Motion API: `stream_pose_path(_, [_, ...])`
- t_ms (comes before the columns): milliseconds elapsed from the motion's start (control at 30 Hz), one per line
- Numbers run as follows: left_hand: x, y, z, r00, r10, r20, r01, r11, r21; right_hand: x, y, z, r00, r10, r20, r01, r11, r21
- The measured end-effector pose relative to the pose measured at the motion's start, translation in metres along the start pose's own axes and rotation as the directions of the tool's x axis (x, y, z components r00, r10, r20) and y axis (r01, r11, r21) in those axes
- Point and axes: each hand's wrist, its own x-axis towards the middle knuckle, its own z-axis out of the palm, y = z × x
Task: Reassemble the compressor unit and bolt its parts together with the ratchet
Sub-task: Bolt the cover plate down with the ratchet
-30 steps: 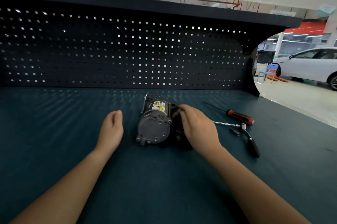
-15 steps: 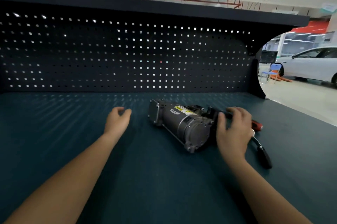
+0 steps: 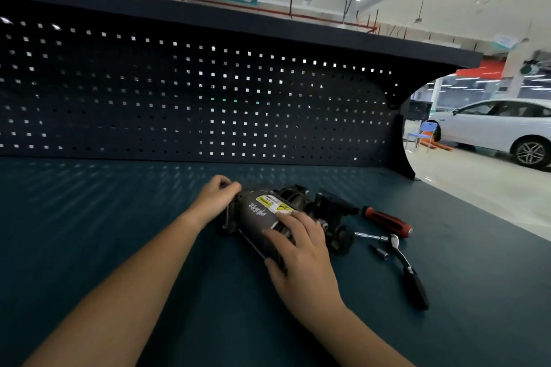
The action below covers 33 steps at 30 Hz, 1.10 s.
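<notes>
Head view: you are gripping the compressor unit (image 3: 257,215), left hand (image 3: 217,196) curled on its end, right hand (image 3: 301,250) wrapping its body

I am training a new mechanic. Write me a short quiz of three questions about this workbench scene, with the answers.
1. True or false: the ratchet lies on the bench, in no hand.
2. Which lies nearer the pegboard: the red-handled screwdriver or the ratchet?
3. The left hand and the right hand both hold: A the ratchet, B the compressor unit, C the screwdriver.
Key: 1 true; 2 the screwdriver; 3 B.
</notes>
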Motion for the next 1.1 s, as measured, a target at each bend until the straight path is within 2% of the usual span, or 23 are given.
stream_pose_path(100, [-0.028,-0.01,-0.022,0.997,-0.006,-0.076,0.01,0.999,0.046,-0.006,-0.004,-0.002,0.999,-0.006,0.032,0.003,0.997,0.077])
stream_pose_path(233, [-0.06,-0.009,-0.046,0.988,-0.047,-0.15,0.077,0.976,0.202,-0.007,-0.004,-0.008,0.992,0.008,0.128,-0.034,0.979,0.2])
stream_pose_path(300, [-0.074,-0.008,-0.054,0.984,-0.071,-0.164,0.115,0.955,0.273,-0.007,0.003,-0.011,0.975,0.047,0.217,-0.094,0.973,0.21])
stream_pose_path(367, [-0.083,-0.007,-0.064,0.984,-0.069,-0.163,0.126,0.92,0.372,-0.007,0.011,-0.011,0.969,0.091,0.229,-0.134,0.975,0.179])
stream_pose_path(433, [-0.087,-0.005,-0.072,0.986,-0.073,-0.15,0.132,0.893,0.431,-0.006,0.015,-0.012,0.957,0.196,0.212,-0.24,0.949,0.205])
stream_pose_path(500, [-0.09,-0.002,-0.074,0.986,-0.095,-0.138,0.144,0.901,0.41,-0.004,0.018,-0.011,0.916,0.323,0.24,-0.383,0.882,0.273])
stream_pose_path(633, [-0.096,0.0,-0.072,0.986,-0.046,-0.157,0.113,0.884,0.453,-0.004,0.025,-0.001,0.856,0.411,0.313,-0.509,0.773,0.378])
stream_pose_path(733, [-0.105,-0.004,-0.074,0.985,-0.004,-0.172,0.094,0.849,0.52,-0.002,0.037,0.003,0.827,0.474,0.303,-0.562,0.719,0.409])
stream_pose_path(967, [-0.123,-0.008,-0.072,0.975,0.099,-0.197,0.025,0.837,0.547,-0.001,0.046,0.0,0.829,0.488,0.272,-0.554,0.781,0.288])
stream_pose_path(1033, [-0.131,-0.003,-0.078,0.954,0.18,-0.239,-0.034,0.859,0.512,0.004,0.039,-0.007,0.853,0.471,0.226,-0.523,0.777,0.351])
stream_pose_path(1100, [-0.14,0.008,-0.084,0.89,0.32,-0.324,-0.19,0.907,0.375,0.019,0.03,-0.021,0.863,0.499,0.079,-0.464,0.721,0.514])
